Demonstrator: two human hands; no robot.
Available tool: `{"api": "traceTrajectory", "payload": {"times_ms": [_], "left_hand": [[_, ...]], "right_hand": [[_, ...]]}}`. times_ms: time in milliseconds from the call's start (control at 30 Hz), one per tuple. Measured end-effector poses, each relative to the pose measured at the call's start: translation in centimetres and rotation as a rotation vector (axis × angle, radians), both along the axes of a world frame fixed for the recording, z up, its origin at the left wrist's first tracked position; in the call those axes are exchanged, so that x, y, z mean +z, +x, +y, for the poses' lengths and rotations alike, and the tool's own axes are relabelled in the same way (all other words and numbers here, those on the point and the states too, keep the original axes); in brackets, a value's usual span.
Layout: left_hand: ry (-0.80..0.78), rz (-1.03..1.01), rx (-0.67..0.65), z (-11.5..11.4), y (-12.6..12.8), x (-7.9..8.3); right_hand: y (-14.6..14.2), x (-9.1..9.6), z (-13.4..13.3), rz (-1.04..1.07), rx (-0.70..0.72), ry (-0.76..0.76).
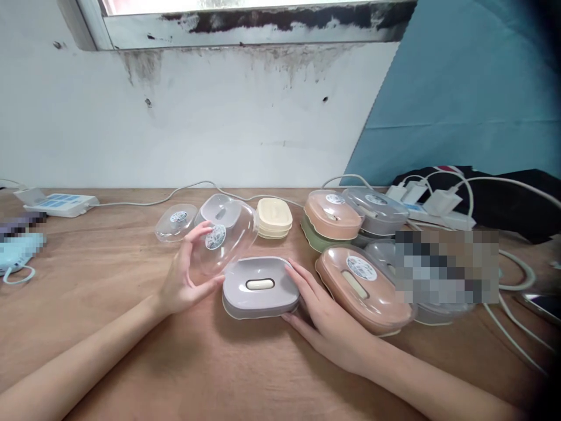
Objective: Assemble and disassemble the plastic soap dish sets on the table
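A clear, stickered lid (232,242) tilts beside a level, grey, rounded box (262,297).

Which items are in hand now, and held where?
The left hand holds the clear cover by its left edge; the right hand grips the gray box at its right end.

- One left hand (188,280) and one right hand (322,318), centre.
- Two loose clear lids (236,237), left of centre.
- At least four gray boxes (262,299), centre to right; overlap hides the exact count.
- Two orange boxes (381,299), right of centre.
- One green box (314,235), right of centre.
- One stack of cream boxes (274,215), middle.
- Five round stickers (362,268) in view.
- Two power strips (79,206), far left and right.
- Four white chargers (440,202), one left, three right.
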State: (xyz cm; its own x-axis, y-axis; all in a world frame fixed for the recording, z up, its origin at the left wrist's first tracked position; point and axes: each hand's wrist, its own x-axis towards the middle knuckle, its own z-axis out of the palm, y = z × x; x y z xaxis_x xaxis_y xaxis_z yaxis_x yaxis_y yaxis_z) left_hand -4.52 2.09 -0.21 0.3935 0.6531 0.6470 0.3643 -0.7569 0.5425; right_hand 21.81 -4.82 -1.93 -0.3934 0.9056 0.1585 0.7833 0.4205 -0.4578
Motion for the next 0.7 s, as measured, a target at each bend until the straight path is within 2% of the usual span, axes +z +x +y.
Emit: {"api": "traceTrajectory", "payload": {"times_ms": [300, 567, 700], "left_hand": [[-0.075, 0.152, -0.252, -0.4, 0.5, -0.4], [-0.144, 0.24, -0.333, -0.6, 0.8, -0.5], [-0.198, 0.363, -0.392, -0.7, 1.0, -0.2]], "right_hand": [[0.1, -0.6, 0.1, 0.122, -0.014, 0.01], [0.2, -1.1, 0.3, 0.154, -0.024, 0.016], [0.0, -1.0, 0.3, 0.183, -0.067, 0.002]]}}
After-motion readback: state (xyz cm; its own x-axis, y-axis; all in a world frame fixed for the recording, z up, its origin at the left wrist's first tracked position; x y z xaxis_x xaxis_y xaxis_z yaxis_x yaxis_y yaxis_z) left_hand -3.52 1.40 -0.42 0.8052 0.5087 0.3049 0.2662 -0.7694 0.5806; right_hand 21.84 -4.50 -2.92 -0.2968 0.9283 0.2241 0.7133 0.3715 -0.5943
